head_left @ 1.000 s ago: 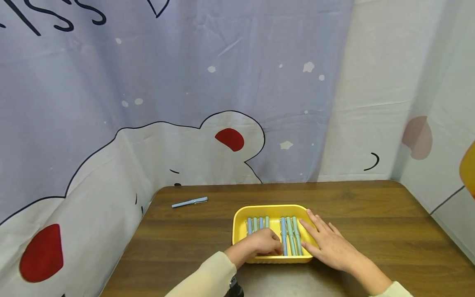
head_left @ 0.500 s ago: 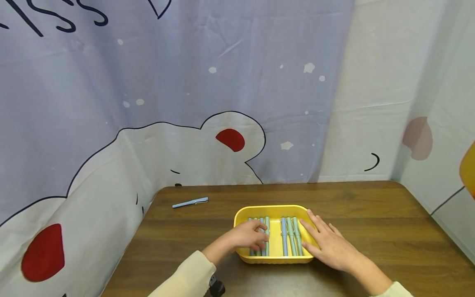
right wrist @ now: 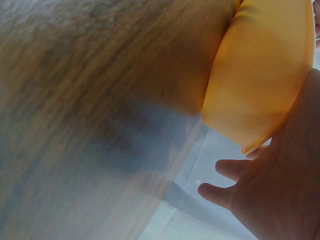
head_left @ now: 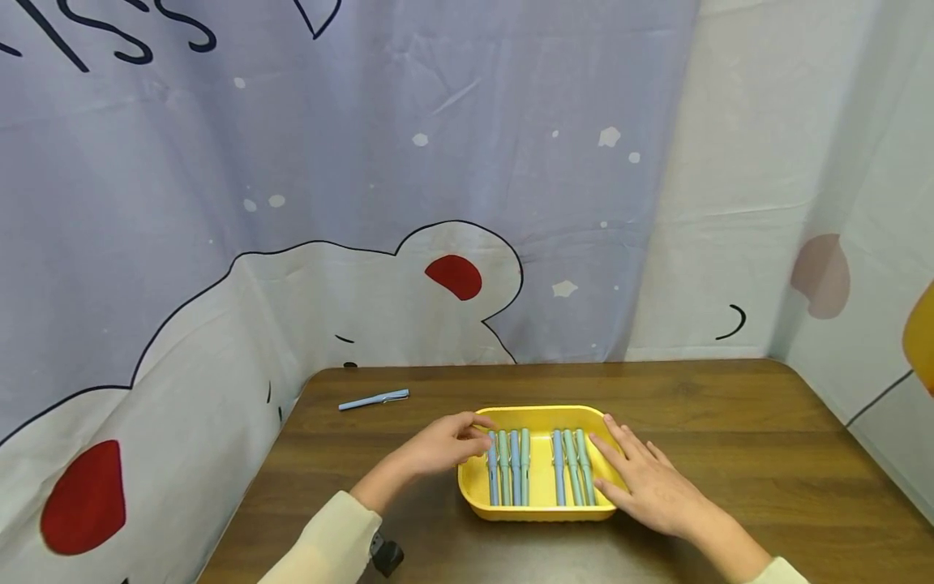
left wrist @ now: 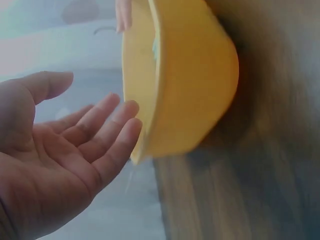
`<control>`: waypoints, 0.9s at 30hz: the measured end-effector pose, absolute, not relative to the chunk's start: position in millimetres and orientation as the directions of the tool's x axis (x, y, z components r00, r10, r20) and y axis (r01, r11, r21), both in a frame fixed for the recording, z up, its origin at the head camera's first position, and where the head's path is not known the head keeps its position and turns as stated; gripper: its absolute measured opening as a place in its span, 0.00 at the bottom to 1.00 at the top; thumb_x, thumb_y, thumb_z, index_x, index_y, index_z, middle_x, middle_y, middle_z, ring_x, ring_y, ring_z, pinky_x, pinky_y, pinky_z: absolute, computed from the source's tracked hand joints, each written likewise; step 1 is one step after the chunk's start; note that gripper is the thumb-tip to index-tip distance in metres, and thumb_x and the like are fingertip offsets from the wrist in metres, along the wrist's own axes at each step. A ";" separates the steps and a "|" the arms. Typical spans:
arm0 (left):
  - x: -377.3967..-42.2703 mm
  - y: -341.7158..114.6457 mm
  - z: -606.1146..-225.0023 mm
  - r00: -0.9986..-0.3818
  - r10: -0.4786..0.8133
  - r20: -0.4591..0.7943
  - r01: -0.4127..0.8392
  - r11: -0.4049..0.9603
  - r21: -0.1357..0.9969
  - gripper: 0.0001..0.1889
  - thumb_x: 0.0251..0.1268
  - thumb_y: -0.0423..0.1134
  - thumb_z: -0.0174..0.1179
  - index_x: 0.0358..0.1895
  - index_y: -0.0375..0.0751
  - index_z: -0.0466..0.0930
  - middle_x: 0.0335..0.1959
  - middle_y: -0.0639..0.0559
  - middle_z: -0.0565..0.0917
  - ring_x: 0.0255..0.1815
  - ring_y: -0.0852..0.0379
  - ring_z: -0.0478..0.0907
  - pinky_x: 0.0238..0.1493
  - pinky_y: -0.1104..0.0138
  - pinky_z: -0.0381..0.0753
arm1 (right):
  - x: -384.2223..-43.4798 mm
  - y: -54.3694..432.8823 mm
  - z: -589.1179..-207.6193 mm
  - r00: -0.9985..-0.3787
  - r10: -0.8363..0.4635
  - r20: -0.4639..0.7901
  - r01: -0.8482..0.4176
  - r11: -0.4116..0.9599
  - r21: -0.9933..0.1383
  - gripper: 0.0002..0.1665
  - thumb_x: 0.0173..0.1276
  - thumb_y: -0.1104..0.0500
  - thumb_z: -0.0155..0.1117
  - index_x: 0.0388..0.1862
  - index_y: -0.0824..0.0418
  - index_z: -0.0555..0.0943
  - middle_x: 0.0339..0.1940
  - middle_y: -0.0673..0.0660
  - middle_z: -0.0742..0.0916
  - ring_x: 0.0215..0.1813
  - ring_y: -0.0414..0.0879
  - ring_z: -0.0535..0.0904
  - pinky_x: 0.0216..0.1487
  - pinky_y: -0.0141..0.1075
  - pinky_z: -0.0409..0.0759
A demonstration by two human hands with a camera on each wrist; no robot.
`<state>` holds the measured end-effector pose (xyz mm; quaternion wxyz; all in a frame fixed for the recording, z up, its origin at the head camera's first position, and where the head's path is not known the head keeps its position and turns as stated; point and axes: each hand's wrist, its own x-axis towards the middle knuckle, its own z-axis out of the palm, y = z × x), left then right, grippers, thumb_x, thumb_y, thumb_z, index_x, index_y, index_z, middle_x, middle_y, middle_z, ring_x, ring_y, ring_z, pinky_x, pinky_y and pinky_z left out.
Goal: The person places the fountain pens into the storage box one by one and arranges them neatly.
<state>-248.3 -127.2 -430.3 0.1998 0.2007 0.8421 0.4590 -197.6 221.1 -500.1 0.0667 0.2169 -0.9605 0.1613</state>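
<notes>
A yellow tray on the table holds blue and green pens in two groups. The left group has several pens side by side, alternating blue and green. In the right group, one blue pen lies beside two green pens. My left hand hovers over the tray's left rim, palm bare and fingers loosely extended in the left wrist view. Fingers spread, my right hand rests on the tray's right rim; in the right wrist view the hand lies along the yellow wall.
Another blue pen lies on the wooden table at the far left, outside the tray. A printed curtain hangs behind the table's back edge. A dark device is strapped to the left wrist.
My left hand has moved left, from the middle of the tray across the left pen group to the left rim, uncovering those pens. The right hand stays in place.
</notes>
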 end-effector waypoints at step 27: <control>-303.9 -230.1 -455.1 -0.952 0.307 -0.016 0.249 0.801 0.545 0.30 0.76 0.43 0.58 0.76 0.39 0.64 0.75 0.39 0.68 0.74 0.35 0.64 0.69 0.40 0.67 | -197.1 221.5 -499.1 -0.905 -0.384 0.181 -0.422 0.858 -0.293 0.39 0.75 0.40 0.58 0.80 0.52 0.65 0.83 0.62 0.59 0.79 0.65 0.60 0.70 0.69 0.61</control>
